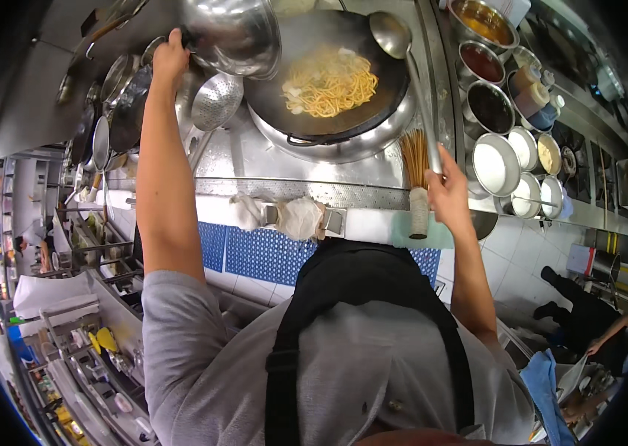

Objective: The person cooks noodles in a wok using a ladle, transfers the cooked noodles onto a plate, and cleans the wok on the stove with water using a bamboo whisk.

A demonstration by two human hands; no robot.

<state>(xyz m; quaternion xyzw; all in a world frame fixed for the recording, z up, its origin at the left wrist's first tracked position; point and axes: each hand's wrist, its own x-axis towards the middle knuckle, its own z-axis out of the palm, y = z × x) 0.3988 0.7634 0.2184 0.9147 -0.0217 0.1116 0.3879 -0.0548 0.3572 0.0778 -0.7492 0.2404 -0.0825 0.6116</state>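
Observation:
My left hand (171,55) is closed on the dark knob of a large shiny metal lid (232,33), which is tilted above the left rim of the wok. Noodles (332,83) with some pale pieces lie in the middle of the dark wok (273,115), and steam hangs over them. My right hand (449,192) grips the handle of a long metal ladle (390,34), its bowl over the wok's far right side. Just left of that hand is a bamboo wok brush (418,212). A perforated skimmer (217,102) rests left of the wok.
On the right stand metal bowls of sauce (490,108), squeeze bottles (531,99) and tubs of white seasoning (496,165). Pans (132,111) hang at the left. Cloths (299,218) lie along the stove's front edge. Another person (589,320) is at the lower right.

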